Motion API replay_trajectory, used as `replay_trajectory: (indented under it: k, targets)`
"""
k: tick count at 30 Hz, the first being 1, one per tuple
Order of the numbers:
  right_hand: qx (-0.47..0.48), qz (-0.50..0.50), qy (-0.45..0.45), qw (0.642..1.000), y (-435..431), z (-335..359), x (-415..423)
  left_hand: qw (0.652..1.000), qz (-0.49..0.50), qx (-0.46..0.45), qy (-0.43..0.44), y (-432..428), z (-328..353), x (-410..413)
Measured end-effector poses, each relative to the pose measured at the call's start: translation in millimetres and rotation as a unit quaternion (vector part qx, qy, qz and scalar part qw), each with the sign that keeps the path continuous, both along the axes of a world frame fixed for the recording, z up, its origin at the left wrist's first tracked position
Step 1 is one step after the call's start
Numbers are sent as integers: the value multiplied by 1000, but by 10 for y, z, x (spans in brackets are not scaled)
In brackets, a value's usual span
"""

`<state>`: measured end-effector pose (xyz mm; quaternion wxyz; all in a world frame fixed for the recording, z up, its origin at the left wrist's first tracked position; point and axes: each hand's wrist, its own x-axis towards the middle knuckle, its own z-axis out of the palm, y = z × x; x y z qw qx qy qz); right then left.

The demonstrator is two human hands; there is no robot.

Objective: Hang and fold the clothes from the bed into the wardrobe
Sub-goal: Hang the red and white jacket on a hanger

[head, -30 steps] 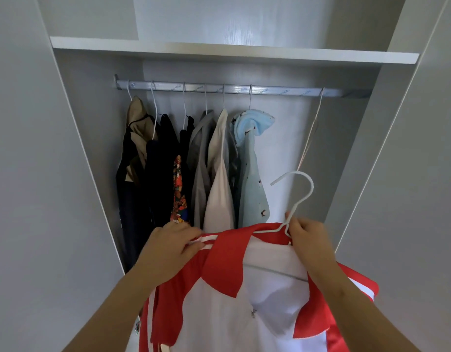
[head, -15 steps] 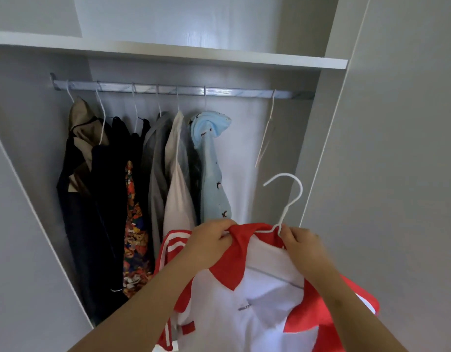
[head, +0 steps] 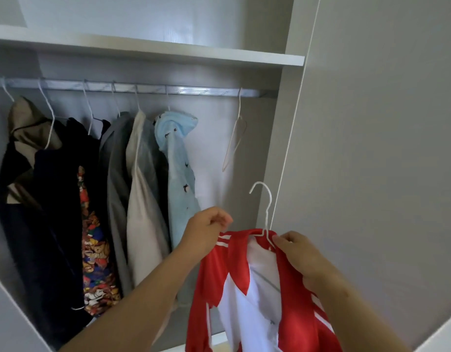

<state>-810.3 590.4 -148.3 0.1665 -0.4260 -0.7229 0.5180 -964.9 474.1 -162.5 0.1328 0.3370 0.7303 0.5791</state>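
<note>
Holds the red-and-white jacket (head: 244, 301), draped on a white wire hanger (head: 266, 212), at lower centre of the frame, below the wardrobe rail (head: 193, 90). Pinches its striped shoulder with the left hand (head: 206, 232); seemingly pinches the collar by the hanger wire with the right hand (head: 303, 257).

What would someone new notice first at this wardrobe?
The red and white jacket on its white wire hanger, gripped by the left hand and right hand at lower right. Behind, clothes crowd the rail on the left, a light blue garment last, then one bare hanger alone.
</note>
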Motion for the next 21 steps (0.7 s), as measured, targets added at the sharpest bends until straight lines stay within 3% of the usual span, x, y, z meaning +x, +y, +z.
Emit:
replay_trajectory:
  k: [5, 11, 16, 21]
  targets:
    - [-114, 22, 66, 991, 8, 83, -422, 1000, 10, 12, -17, 65, 97, -355]
    - [-155, 53, 83, 983, 45, 182, -1311, 999, 36, 26, 25, 163, 334, -1125]
    - [-173, 16, 112, 978, 206, 382, -2153, 990, 52, -41, 123, 306, 523, -1915]
    - [-158, -45, 201, 966, 391, 771, -2994, 976, 18, -81, 200, 463, 770, -2650]
